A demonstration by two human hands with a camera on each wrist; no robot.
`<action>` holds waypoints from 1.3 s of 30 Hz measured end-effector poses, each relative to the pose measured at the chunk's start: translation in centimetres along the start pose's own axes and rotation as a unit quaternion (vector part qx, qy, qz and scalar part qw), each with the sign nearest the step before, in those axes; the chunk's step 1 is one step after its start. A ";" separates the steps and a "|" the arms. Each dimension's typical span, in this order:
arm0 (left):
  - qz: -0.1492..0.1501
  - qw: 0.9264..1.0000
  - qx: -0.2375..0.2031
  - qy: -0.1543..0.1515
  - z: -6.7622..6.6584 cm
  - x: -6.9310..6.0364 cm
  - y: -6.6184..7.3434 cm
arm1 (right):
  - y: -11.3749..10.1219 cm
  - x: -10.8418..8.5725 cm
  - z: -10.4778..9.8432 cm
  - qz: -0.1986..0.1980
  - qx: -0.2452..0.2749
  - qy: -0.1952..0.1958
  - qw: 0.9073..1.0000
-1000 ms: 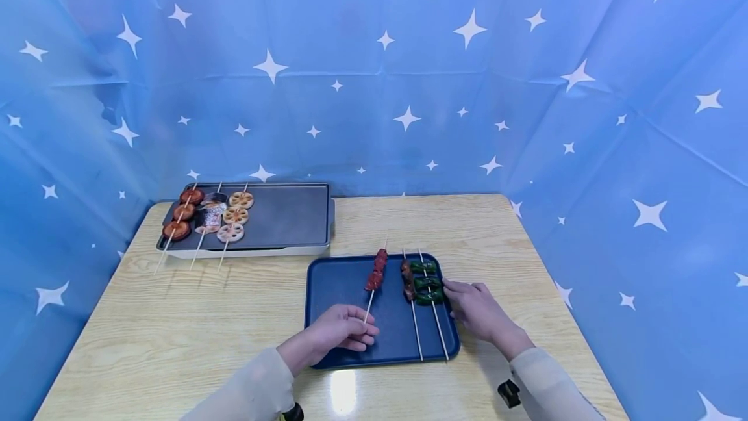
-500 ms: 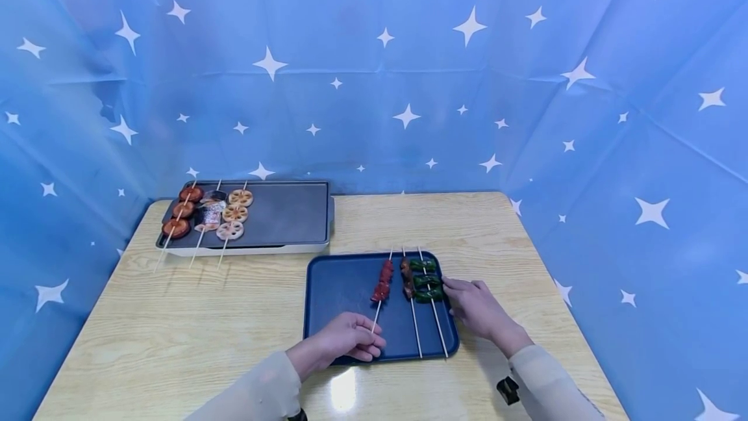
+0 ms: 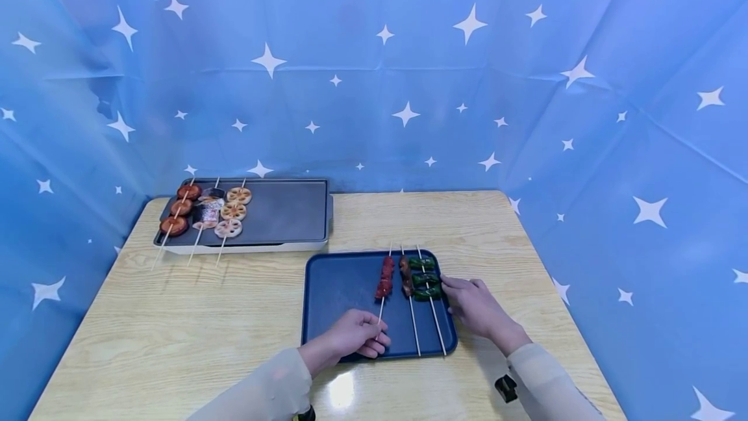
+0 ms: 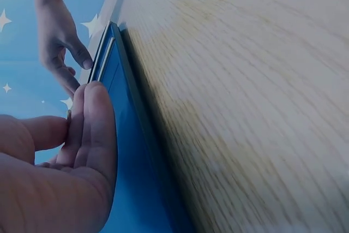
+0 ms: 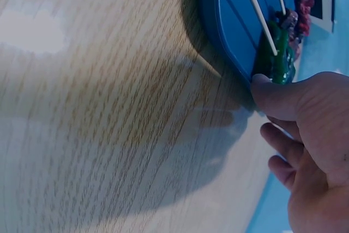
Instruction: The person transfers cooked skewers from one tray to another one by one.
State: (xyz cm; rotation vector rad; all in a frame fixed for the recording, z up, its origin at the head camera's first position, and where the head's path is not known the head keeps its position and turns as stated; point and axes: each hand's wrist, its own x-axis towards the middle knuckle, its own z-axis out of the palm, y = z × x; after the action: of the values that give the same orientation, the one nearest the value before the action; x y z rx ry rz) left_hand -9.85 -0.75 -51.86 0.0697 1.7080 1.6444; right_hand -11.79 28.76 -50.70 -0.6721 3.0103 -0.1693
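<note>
In the head view my left hand (image 3: 356, 335) pinches the bare stick end of a red meat skewer (image 3: 386, 278) between thumb and fingers. The meat lies over the blue tray (image 3: 333, 278), left of a brown meat skewer (image 3: 406, 278) and a green pepper skewer (image 3: 425, 279). My right hand (image 3: 476, 307) grips the tray's right rim beside the peppers. Up close, the right wrist view has the thumb of this hand (image 5: 311, 118) on the rim, with other fingers outside it. From the left wrist, the left hand (image 4: 82, 151) covers most of the stick it pinches.
A dark griddle (image 3: 286, 210) stands at the back left of the wooden table (image 3: 193, 323). On its left half lie a skewer of round brown pieces (image 3: 181, 208), a fish-like skewer (image 3: 207, 211) and a lotus root skewer (image 3: 233, 212). A blue starred curtain (image 3: 350, 83) surrounds the table.
My left hand has moved right with the red meat skewer, bringing it down and closer to the brown meat skewer. The right hand has stayed at the tray's rim.
</note>
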 end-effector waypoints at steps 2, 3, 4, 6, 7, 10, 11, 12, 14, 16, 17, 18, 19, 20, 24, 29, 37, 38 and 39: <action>0.001 1.000 0.004 0.011 0.2 0.1 0.1 | 0.0 0.0 0.0 0.001 0.000 0.000 1.000; -0.002 1.000 0.009 0.015 0.3 0.2 0.1 | 0.1 0.0 0.0 0.001 -0.001 0.000 1.000; -0.004 1.000 0.014 0.018 0.4 0.2 0.3 | 0.1 0.0 0.0 0.001 -0.001 0.000 1.000; -0.009 1.000 0.021 0.021 0.5 0.4 0.4 | 0.1 0.1 0.0 0.001 0.000 0.000 1.000; -0.011 0.999 0.024 0.021 0.6 0.5 0.5 | 0.1 0.1 0.0 0.001 0.001 0.000 1.000; -0.015 0.999 0.031 0.018 0.9 0.7 0.8 | 0.1 0.1 0.0 0.000 0.001 0.000 1.000; -0.016 0.999 0.033 0.018 1.1 0.8 0.9 | 0.1 0.1 0.0 0.000 0.001 -0.001 1.000; -0.017 0.999 0.035 0.017 1.2 0.9 0.9 | 0.1 0.1 0.0 0.001 0.000 -0.001 1.000; -0.019 0.999 0.037 0.016 1.4 1.0 1.0 | 0.1 0.1 -0.1 0.001 -0.001 -0.002 1.000; -0.016 0.999 0.039 0.016 1.5 1.1 1.0 | 0.1 0.1 -0.1 0.002 -0.001 -0.004 1.000; -0.013 0.999 0.040 0.018 1.6 1.2 1.0 | 0.1 0.1 -0.1 0.003 0.000 -0.005 1.000; -0.009 0.999 0.041 0.019 1.7 1.3 0.9 | 0.1 0.1 -0.1 0.003 0.000 -0.005 1.000; -0.006 0.999 0.043 0.022 1.8 1.4 0.8 | 0.1 0.2 -0.2 0.004 0.000 -0.006 1.000; -0.004 0.999 0.045 0.025 1.8 1.5 0.8 | 0.1 0.2 -0.2 0.004 -0.001 -0.007 1.000; 0.001 0.997 0.062 0.037 2.1 1.9 0.4 | 0.1 0.2 -0.2 0.006 0.001 -0.009 1.000; 0.009 0.995 0.090 0.041 2.5 2.2 0.4 | 0.1 0.2 -0.2 0.007 -0.002 -0.008 1.000; 0.031 0.992 0.108 0.049 3.4 2.1 0.3 | -0.1 0.1 -0.2 0.008 0.000 -0.009 1.000; 0.031 0.992 0.109 0.052 3.4 2.2 0.3 | -0.1 0.1 -0.2 0.009 -0.002 -0.010 1.000; 0.030 0.992 0.108 0.053 3.4 2.2 0.2 | -0.1 0.1 -0.2 0.010 -0.001 -0.011 1.000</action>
State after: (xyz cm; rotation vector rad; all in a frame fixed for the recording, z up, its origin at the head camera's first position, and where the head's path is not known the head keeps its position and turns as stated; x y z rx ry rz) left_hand -9.69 3.31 -52.30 0.1397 1.9788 1.5234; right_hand -11.82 28.67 -50.48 -0.6383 2.9965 -0.1566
